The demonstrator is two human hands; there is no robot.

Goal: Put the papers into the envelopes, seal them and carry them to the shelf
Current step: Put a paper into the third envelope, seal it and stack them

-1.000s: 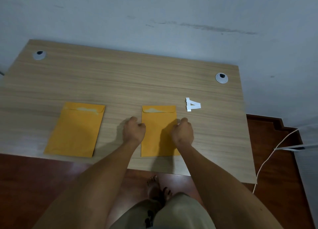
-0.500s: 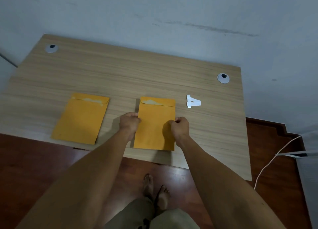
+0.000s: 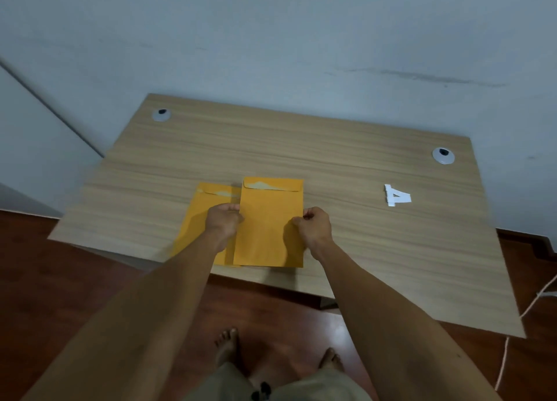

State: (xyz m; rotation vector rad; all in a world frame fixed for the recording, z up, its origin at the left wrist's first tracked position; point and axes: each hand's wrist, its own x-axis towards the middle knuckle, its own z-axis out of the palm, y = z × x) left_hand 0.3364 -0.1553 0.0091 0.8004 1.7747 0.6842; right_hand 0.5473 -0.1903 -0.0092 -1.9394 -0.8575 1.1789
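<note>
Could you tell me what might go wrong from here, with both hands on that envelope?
The held envelope is pinched only at its side edges by the left hand and right hand, so it could buckle or slip. It overlaps the second envelope, whose near end reaches the table edge; a nudge might push it off.

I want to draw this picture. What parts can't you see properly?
- Head view: the second envelope lies partly behind the held envelope and the left hand.
- Whether papers are inside: the closed flaps hide that.
- The shelf: not in view.
- The right hand hides the held envelope's right edge.
</note>
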